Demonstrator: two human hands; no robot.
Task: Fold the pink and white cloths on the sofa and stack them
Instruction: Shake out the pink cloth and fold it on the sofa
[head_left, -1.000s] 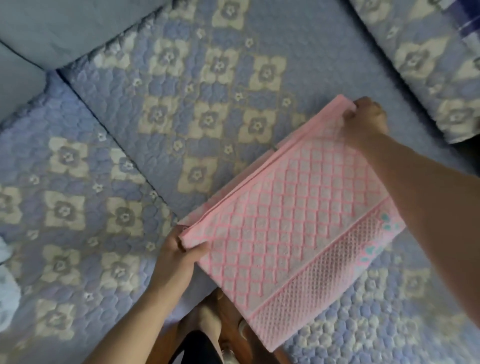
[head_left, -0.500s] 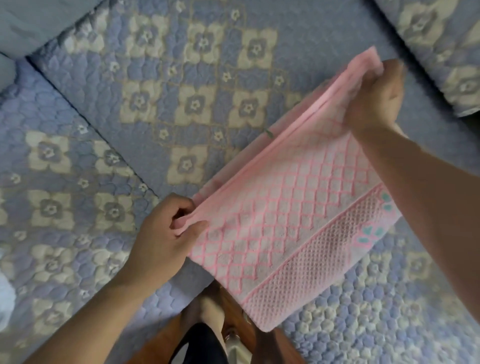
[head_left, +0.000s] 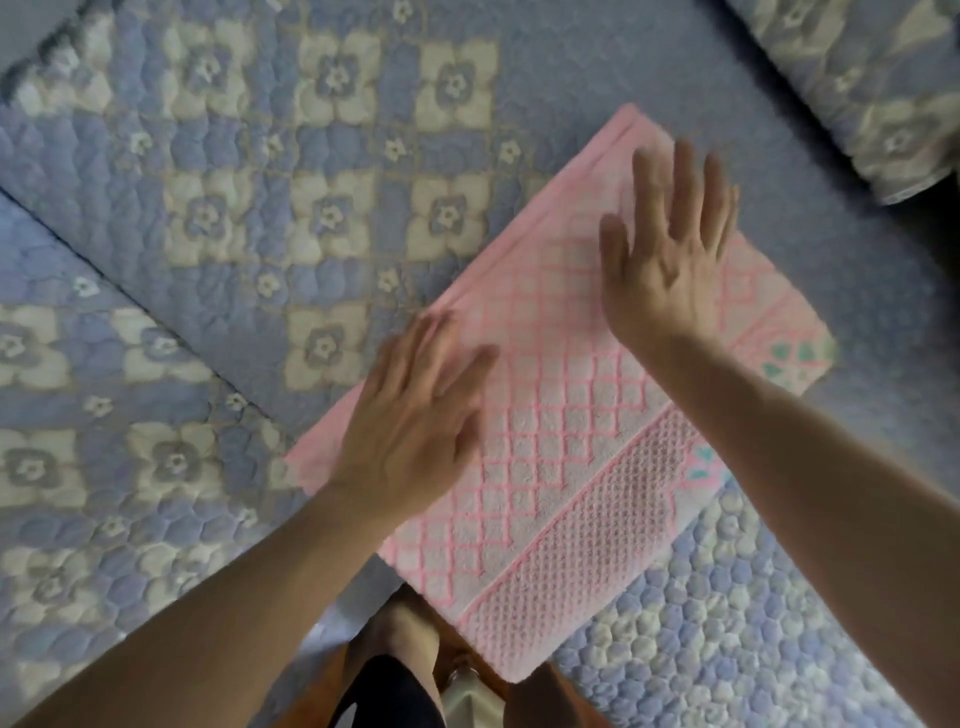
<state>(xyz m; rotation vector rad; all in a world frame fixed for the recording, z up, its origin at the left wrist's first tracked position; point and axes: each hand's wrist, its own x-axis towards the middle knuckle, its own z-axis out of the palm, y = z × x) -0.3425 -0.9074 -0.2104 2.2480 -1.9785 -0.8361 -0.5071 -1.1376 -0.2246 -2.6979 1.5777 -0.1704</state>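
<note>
A folded pink cloth (head_left: 561, 467) with a diamond pattern and a waffle border lies flat on the blue quilted sofa cover (head_left: 218, 270), its near corner hanging over the sofa's front edge. My left hand (head_left: 415, 415) lies flat on the cloth's left part, fingers straight and blurred by motion. My right hand (head_left: 670, 249) is spread flat over the cloth's far part, fingers pointing away from me. Neither hand grips anything. No white cloth is in view.
A second cushion with the same flower pattern (head_left: 872, 88) sits at the top right. Below the cloth's near corner I see my leg (head_left: 410, 654) and a strip of wooden floor (head_left: 524, 691).
Both hands have let go of the cloth's corners. The cloth has dropped flat onto the sofa, and both hands now lie open on top of it.
</note>
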